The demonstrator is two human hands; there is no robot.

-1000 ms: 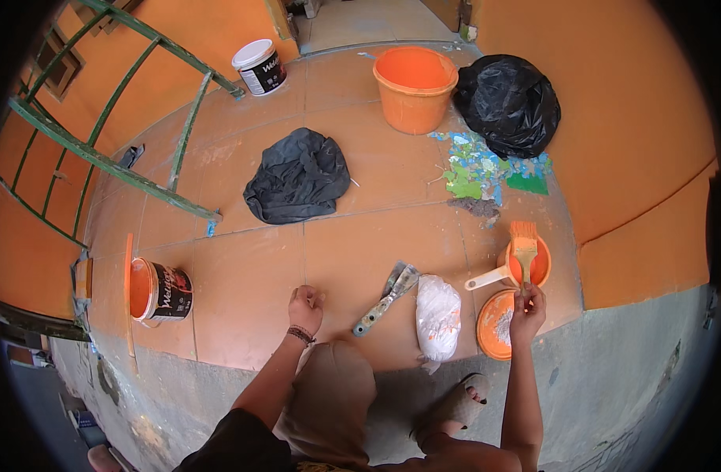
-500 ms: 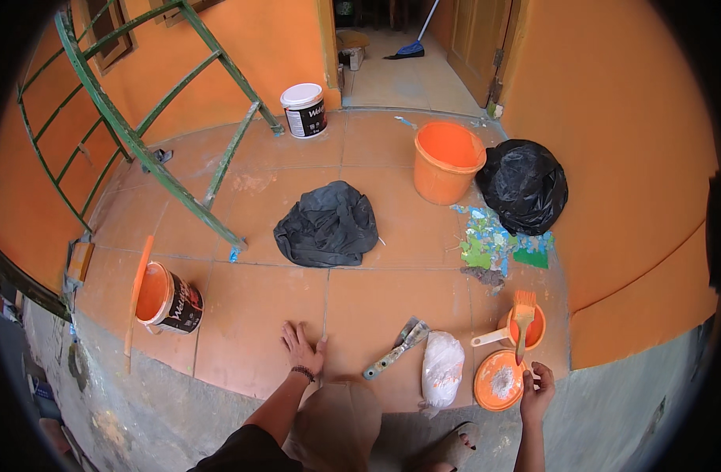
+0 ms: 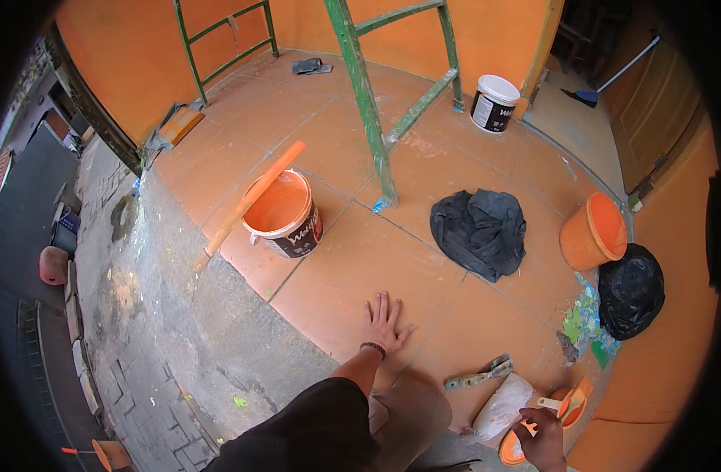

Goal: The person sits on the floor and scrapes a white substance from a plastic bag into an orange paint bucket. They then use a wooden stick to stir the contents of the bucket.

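Note:
My left hand (image 3: 385,324) lies flat on the orange floor tiles, fingers spread, holding nothing. At the lower right my right hand (image 3: 543,442) bends its fingers over an orange lid (image 3: 510,450) bearing something white; what is between the fingertips is hidden. Just beyond it is a small paint dipper (image 3: 563,399) with a pale handle, and a paintbrush (image 3: 583,391) with orange bristles rests against it. A white plastic-wrapped bundle (image 3: 503,405) lies left of the lid. Beside that is a putty knife (image 3: 480,373) with a paint-stained handle.
An orange paint pail (image 3: 301,236) has a stick (image 3: 254,193) across it. Ahead stand a green ladder (image 3: 364,102) and a white-lidded pail (image 3: 496,104). Dark cloth (image 3: 480,234), an orange bucket (image 3: 594,234), a black plastic bag (image 3: 632,291) and paint flakes (image 3: 584,318) lie rightward.
My view has swung left, shifting everything rightward in the picture. My right hand has moved from beside the lid to over it. The left hand stays flat on the tiles.

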